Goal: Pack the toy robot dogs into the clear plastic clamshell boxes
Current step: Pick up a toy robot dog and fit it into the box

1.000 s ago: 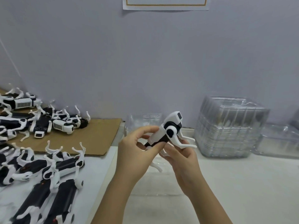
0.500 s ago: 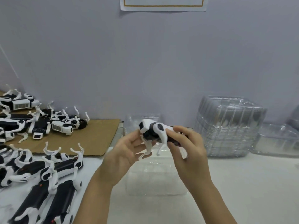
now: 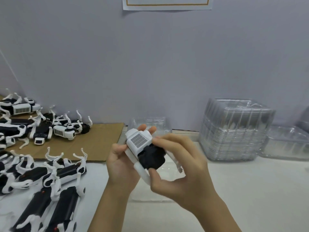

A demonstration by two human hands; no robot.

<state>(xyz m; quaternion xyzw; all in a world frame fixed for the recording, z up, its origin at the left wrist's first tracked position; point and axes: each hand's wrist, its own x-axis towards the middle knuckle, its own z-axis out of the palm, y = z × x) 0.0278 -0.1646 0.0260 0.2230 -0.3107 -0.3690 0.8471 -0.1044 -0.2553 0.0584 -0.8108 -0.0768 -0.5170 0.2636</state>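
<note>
Above the tabletop [image 3: 250, 190], the left hand [image 3: 122, 164] and right hand [image 3: 184, 164] are gripping one toy robot dog [image 3: 142, 144] between them, fingers curling round its black-and-white body. Beneath it, what seems an open clamshell box [image 3: 148, 194] is lying, partly hidden. Other dogs [image 3: 50, 173] are lying at left.

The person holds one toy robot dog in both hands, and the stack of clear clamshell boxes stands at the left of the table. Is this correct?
No. The head view shows the stack of clear clamshell boxes at the right of the table. The left hand and right hand do hold the toy robot dog.
</note>
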